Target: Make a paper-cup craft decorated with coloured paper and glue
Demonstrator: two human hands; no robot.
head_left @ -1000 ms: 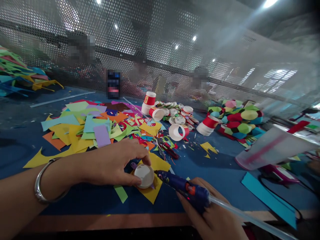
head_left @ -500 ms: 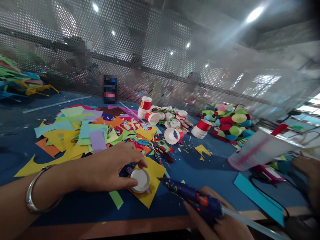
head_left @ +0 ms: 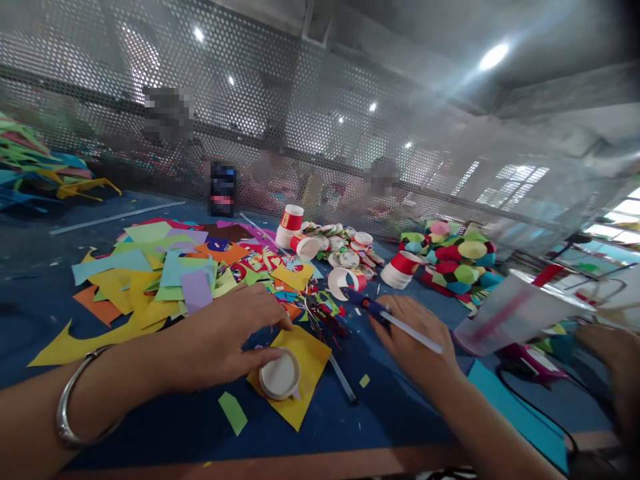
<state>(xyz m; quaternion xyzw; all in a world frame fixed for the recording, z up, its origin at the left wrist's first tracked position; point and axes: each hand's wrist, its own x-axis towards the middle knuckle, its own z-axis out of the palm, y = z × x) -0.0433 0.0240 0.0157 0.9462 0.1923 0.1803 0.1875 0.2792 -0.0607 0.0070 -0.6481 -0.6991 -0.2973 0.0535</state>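
My left hand [head_left: 235, 327] has its thumb on the rim of a small white paper cup bottom [head_left: 279, 375], its index finger bent just behind it. The cup bottom rests on a yellow paper square [head_left: 307, 363], with a bit of purple paper showing from under it. My right hand [head_left: 413, 327] is closed round a blue hot glue gun [head_left: 367, 303], a clear glue stick [head_left: 413, 332] poking out of its back. The gun's nozzle points at a cut cup ring [head_left: 340, 283] on the table. A pale, dark-ended strip [head_left: 343, 378] lies between my hands.
Colourful paper scraps [head_left: 145, 273] cover the left. Red and white paper cups [head_left: 400, 270] and a heap of cut pieces lie at the back, before a perforated metal screen. On the right are a tilted plastic drink cup [head_left: 520, 313], a blue paper strip [head_left: 520, 413] and another person's hand [head_left: 600, 347].
My right hand has carried the glue gun away from the yellow square, forward towards the cut cup ring. The left hand stays at the cup bottom. The view has tipped slightly upward.
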